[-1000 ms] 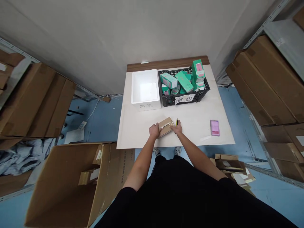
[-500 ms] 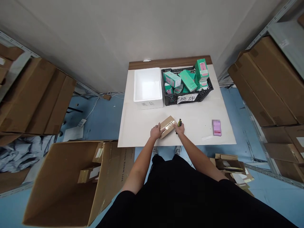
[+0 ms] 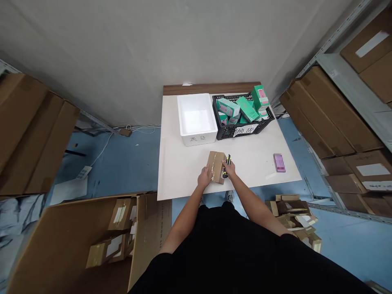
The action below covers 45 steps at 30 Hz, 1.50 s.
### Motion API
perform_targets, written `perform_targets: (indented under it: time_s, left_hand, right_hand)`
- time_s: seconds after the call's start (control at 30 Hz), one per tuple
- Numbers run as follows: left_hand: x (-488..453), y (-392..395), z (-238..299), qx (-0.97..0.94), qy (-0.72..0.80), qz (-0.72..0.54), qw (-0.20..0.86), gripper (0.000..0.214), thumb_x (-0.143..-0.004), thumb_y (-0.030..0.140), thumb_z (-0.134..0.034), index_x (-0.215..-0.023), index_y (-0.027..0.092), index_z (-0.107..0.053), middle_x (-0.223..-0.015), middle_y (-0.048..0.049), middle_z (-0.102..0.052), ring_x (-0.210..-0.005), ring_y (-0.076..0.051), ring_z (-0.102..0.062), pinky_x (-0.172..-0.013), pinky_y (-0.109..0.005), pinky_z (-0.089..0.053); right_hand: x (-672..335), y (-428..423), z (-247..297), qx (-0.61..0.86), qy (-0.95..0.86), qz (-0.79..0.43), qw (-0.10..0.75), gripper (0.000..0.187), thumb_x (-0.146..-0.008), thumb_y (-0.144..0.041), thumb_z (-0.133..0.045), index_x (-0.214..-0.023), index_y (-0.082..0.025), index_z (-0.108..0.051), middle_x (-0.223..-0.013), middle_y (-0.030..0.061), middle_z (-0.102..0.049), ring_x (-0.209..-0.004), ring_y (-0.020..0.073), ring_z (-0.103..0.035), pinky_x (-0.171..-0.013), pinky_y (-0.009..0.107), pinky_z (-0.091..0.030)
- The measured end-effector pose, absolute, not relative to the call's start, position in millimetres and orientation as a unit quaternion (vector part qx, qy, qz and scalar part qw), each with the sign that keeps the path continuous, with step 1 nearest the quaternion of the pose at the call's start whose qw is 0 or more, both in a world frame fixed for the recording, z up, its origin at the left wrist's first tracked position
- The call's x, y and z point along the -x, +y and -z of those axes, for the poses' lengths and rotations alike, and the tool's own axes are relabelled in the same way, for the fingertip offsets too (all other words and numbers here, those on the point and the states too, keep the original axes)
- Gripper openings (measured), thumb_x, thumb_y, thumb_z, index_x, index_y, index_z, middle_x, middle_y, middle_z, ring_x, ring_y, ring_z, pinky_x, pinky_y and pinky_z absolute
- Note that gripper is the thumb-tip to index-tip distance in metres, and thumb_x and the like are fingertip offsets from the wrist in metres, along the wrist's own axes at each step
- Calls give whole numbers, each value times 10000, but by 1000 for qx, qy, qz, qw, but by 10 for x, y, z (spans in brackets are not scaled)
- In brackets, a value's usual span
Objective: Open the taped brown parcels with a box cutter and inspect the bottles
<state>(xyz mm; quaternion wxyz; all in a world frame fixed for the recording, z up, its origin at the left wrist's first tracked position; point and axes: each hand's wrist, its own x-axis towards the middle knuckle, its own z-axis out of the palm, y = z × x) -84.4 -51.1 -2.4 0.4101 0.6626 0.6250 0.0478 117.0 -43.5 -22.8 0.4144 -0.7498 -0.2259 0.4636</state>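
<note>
A small brown cardboard box [image 3: 217, 165] with shiny clear tape stands near the front edge of the white-topped table [image 3: 180, 171]. My left hand [image 3: 205, 177] grips its left side, fingers closed against the cardboard. At the box's right side is my right hand [image 3: 229, 168], closed around a black and yellow box cutter [image 3: 227, 166]; its fingertips also touch the box. Whether the cutter's blade is out, I cannot tell.
Behind stand a white foam bin [image 3: 197, 140] and a black crate [image 3: 228, 131] holding several green boxes [image 3: 247, 108]. A blurred purple item [image 3: 279, 162] lies at right. A large open carton [image 3: 153, 228] with smaller boxes stands at left; opened cardboard [image 3: 294, 210] lies on the floor at right.
The small box has been turned from a slant to nearly straight, its long side now pointing toward me. Both hands have moved with it, and the view has shifted slightly.
</note>
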Motion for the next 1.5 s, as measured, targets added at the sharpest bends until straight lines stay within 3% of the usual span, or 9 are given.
perform_targets:
  time_s: [0.13, 0.33, 0.6, 0.73, 0.83, 1.0, 1.2, 1.37, 1.5]
  left_hand:
    - [1265, -439, 110, -620, 654, -109, 419, 569, -1115, 448, -366, -1618, 230, -517, -1628, -120, -559, -1524, -287, -499, -1206, -409, -450]
    - [1624, -430, 273, -567, 626, -108, 524, 563, -1037, 409, -583, -1563, 211, -553, -1484, -111, -697, -1344, -296, -666, -1112, -380, -519]
    - [1424, -396, 468, -515, 592, -162, 598, 518, -1028, 348, -576, -1535, 245, -606, -1453, -57, -725, -1364, -257, -658, -1126, -367, -518]
    - [1537, -339, 538, -467, 587, -176, 637, 579, -1038, 414, -604, -1574, 201, -557, -1469, -131, -705, -1330, -275, -687, -1101, -407, -546]
    - [1777, -225, 528, -466, 632, -154, 600, 776, -970, 458, -713, -1646, 185, -446, -1576, -181, -606, -1451, -318, -592, -1189, -456, -483]
    - [2136, 104, 278, -620, 608, -173, 465, 969, -933, 514, -709, -1737, 218, -256, -1787, -128, -298, -1643, -329, -300, -1312, -446, -340]
    - [2211, 542, -85, -791, 475, 80, 377, 1496, -588, 579, -962, -1762, 261, -91, -1836, -114, 9, -1676, -438, -80, -1307, -538, -313]
    - [2028, 503, -105, -795, 505, 85, 325, 1579, -553, 663, -978, -1759, 208, -66, -1824, -174, 46, -1676, -440, 48, -1343, -550, -184]
    - [1776, 259, -34, -772, 546, 22, 326, 1521, -625, 732, -927, -1756, 177, -74, -1822, -193, 36, -1678, -405, 98, -1355, -520, -133]
  right_hand:
    - [-945, -441, 198, 714, -180, -533, 417, 394, -848, -479, -844, -954, -241, -549, -793, -12, -714, -592, 173, -738, -525, 248, -570]
    - [-715, -437, 237, 755, -124, -513, 390, 236, -953, -380, -684, -961, -253, -486, -774, -18, -698, -595, 167, -730, -496, 230, -523]
    - [-828, -586, 217, 752, -178, -486, 409, 224, -819, -376, -730, -891, -241, -566, -784, -14, -713, -749, 174, -720, -614, 220, -553]
    - [-820, -467, 28, 674, -203, -543, 457, 235, -827, -351, -762, -949, -243, -594, -940, 29, -777, -943, 193, -771, -831, 269, -614]
    - [-739, -334, -117, 601, -190, -628, 456, 256, -867, -340, -775, -993, -259, -567, -1027, 66, -805, -1004, 223, -798, -941, 330, -618]
    - [-560, -217, -247, 545, -170, -731, 374, 308, -904, -382, -776, -1001, -266, -507, -1236, 114, -797, -1072, 307, -811, -898, 388, -630]
    - [-553, -238, -353, 507, -183, -765, 354, 299, -925, -437, -723, -950, -268, -477, -1350, 136, -756, -1156, 349, -783, -783, 357, -621]
    - [-769, -276, -480, 527, -198, -751, 344, 225, -950, -440, -613, -1014, -263, -490, -1251, 145, -784, -995, 331, -813, -652, 347, -606]
    - [-855, -181, -553, 588, -269, -688, 329, 266, -946, -438, -659, -1092, -263, -521, -1020, 79, -803, -694, 230, -751, -673, 349, -613]
